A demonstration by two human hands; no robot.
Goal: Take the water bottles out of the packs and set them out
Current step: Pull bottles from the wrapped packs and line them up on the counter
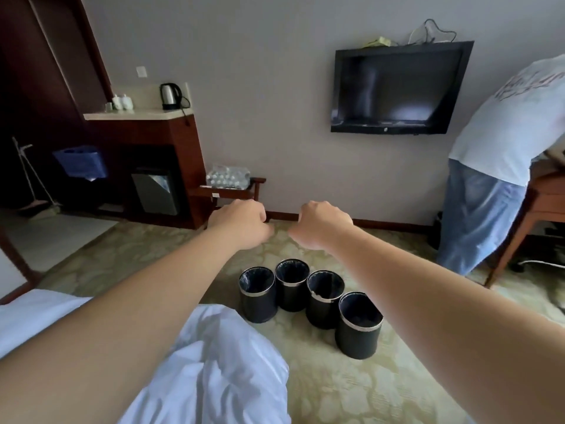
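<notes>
A shrink-wrapped pack of water bottles [227, 176] lies on a low wooden luggage rack [232, 191] against the far wall, beside the dark cabinet. Both my arms reach out in front of me at mid-height. My left hand [241, 223] and my right hand [321, 223] are side by side with fingers curled into loose fists, holding nothing. Both hands are well short of the pack, which stands across the room from me.
Several black waste bins [308, 298] with liners stand on the patterned carpet below my hands. White bedding [214, 362] lies at the lower left. A person in a white shirt [504, 148] bends over a wooden desk [547, 197] at right. A wall television [397, 87] hangs above.
</notes>
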